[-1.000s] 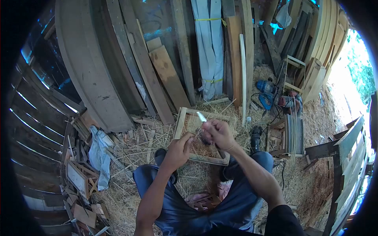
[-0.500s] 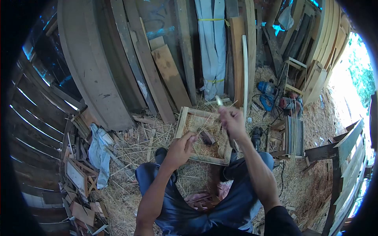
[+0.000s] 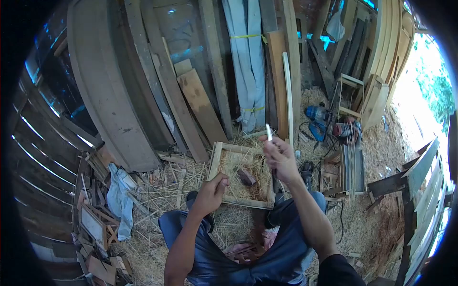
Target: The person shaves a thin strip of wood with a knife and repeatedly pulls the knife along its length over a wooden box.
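Long planks (image 3: pixel 191 95) lean against the wall at 12 o'clock, filling the top of my view. Below them the floor (image 3: pixel 157 238) is covered in straw and shavings. A square wooden frame (image 3: pixel 215 162) lies flat on it just past my knees, with straw inside. A crumpled blue cloth (image 3: pixel 117 195) lies at 9 o'clock from the frame, well apart, and a blue power tool (image 3: pixel 315 114) sits at 2 o'clock. My right hand (image 3: pixel 279 157) is raised over the frame's 3 o'clock side, its grip closed around a knife (image 3: pixel 268 132) whose pale blade points toward 12 o'clock. My left hand (image 3: pixel 210 193) is at the frame's 7 o'clock corner, its grip pinched narrow on a thin pale strip (image 3: pixel 227 178) that runs over the frame toward my right hand. A small dark block (image 3: pixel 246 177) lies inside the frame, between my hands.
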A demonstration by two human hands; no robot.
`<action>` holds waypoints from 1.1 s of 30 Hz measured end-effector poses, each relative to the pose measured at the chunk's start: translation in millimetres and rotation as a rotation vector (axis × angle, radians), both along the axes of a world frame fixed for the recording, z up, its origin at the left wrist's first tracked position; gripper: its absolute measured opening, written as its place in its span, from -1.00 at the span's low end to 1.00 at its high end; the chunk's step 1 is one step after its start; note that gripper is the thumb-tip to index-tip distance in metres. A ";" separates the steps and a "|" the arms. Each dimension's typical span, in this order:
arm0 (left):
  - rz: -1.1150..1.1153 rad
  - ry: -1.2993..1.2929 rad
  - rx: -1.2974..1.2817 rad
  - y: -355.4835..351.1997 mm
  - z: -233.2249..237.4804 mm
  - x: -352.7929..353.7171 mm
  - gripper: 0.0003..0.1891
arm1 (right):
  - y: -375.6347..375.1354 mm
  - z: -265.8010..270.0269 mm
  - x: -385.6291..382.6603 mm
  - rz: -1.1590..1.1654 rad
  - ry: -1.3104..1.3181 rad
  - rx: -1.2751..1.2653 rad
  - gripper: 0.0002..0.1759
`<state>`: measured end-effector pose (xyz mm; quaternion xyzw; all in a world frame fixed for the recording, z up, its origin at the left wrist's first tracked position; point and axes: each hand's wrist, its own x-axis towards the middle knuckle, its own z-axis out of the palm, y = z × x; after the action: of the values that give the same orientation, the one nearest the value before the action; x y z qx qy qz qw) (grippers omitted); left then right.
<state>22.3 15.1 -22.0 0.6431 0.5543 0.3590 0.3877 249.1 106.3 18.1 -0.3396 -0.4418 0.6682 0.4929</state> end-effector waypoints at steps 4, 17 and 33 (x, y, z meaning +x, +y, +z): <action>-0.047 -0.185 0.014 -3.2 5.4 14.1 -0.82 | -3.6 2.1 -5.7 -0.064 0.071 0.016 -0.73; -0.056 -0.440 -0.271 -11.2 21.6 43.4 -0.78 | -16.8 26.9 16.7 -0.134 0.191 0.089 -0.75; 0.038 -0.486 0.047 0.5 23.0 56.4 -0.81 | -25.7 26.7 -2.4 -0.139 -0.068 0.143 -0.82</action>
<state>78.7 15.6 1.0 0.5362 0.4483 0.5230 0.4878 246.7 80.7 44.9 -0.3558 -0.4800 0.5875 0.5457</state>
